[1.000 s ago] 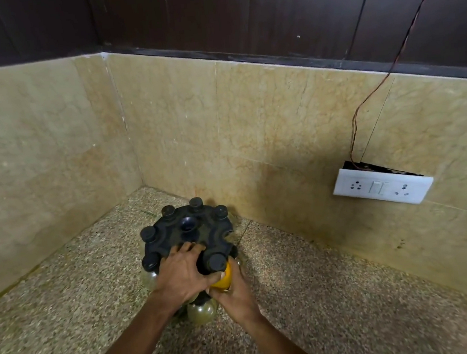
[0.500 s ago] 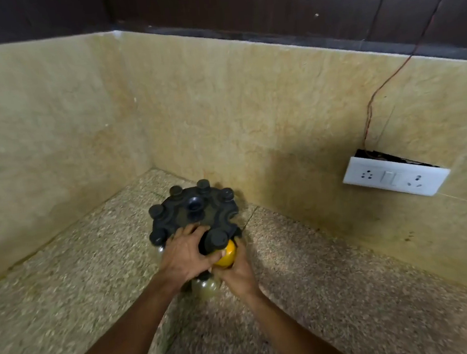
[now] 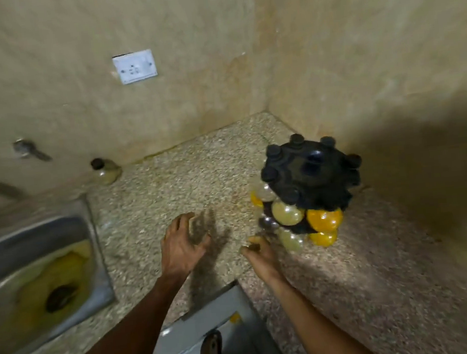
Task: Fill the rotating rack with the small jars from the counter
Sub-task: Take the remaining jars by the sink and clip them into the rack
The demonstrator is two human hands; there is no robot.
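1. Overall, the speckled counter (image 3: pixel 170 188) fills the view and meets two beige walls in a corner at upper right; the frame is motion-blurred.
2. A steel sink (image 3: pixel 37 281) is set into the counter at the left, with yellowish residue around its drain.
3. The rack (image 3: pixel 309 175), black, stands in the corner near the right wall. Black jar lids ring its top edge; clear, pale yellow and orange jars hang below it in two tiers.
4. The left hand (image 3: pixel 183 246) hovers above the bare counter, forearm coming in from bottom centre, back of the hand up. Its fingers are spread and loosely curved, holding nothing.
5. The right hand (image 3: pixel 259 252) sits just left of the rack's lower jars, forearm coming in from bottom right. Fingers look loosely curled with nothing in them; blur makes contact with the nearest jar impossible to judge.
6. One small jar (image 3: pixel 105 172), clear with a dark lid, stands alone against the back wall. It is well apart from both hands and from the rack.
7. A white socket plate (image 3: pixel 134 66) is on the back wall above.
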